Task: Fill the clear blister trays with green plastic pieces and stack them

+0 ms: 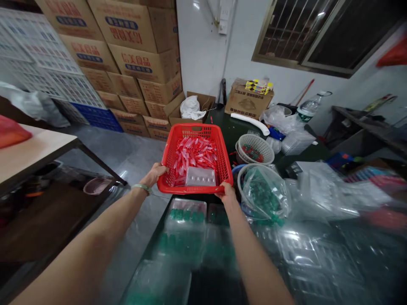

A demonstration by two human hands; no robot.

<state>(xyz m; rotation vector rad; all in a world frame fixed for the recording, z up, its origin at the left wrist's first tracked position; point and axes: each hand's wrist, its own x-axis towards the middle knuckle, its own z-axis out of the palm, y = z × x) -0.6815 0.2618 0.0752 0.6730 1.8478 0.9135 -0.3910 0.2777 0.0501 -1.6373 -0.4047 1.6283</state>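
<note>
Both my hands hold a red plastic basket [227,166] above a dark table. My left hand [154,174] grips its near left corner, with a pale green bangle on that wrist. My right hand [226,193] grips the near rim on the right side. Inside the basket lie several small red and clear packets [194,154] and a clear plastic blister tray [201,176]. Just below the basket, clear trays with green pieces [187,212] lie on the table.
A white round basket [256,148] and a clear bag of green pieces [263,195] sit right of the red basket. Cardboard boxes [136,63] are stacked at the back left. A wooden table [28,154] stands at left. Plastic bags and trays [318,250] cover the right side.
</note>
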